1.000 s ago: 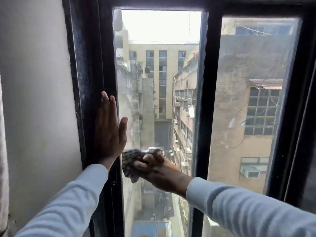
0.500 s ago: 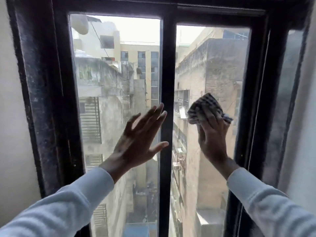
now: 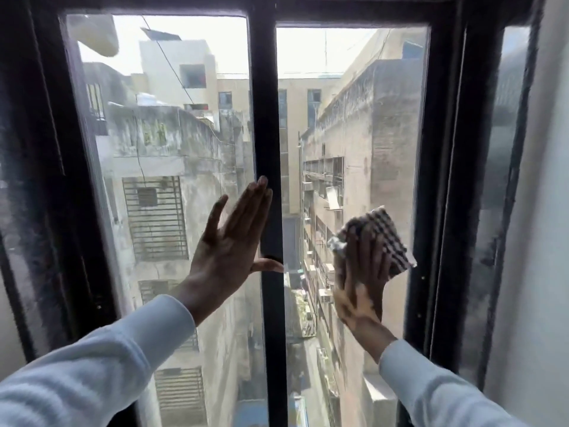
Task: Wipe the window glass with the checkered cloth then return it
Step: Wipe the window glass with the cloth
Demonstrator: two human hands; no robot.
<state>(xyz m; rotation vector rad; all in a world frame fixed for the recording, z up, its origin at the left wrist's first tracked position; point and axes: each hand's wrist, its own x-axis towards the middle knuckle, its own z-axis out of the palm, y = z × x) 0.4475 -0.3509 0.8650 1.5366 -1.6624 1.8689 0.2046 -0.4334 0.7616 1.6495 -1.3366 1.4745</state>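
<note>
The window has two tall glass panes, a left pane [image 3: 160, 149] and a right pane [image 3: 354, 118], split by a black centre bar [image 3: 266, 118]. My right hand [image 3: 360, 282] presses the black-and-white checkered cloth [image 3: 388, 238] flat against the right pane, near its right edge at mid height. The cloth sticks out above and to the right of my fingers. My left hand [image 3: 231, 245] rests flat on the left pane with fingers spread, its fingertips and thumb touching the centre bar.
A thick black outer frame [image 3: 443, 180] surrounds the panes, with a narrow side pane [image 3: 498, 180] and a pale wall [image 3: 548, 241] to the right. Concrete buildings and an alley far below show through the glass.
My right hand has carried the cloth from the left pane's lower part to the right pane, then slightly down and right. My left hand left the left frame and now lies by the centre bar.
</note>
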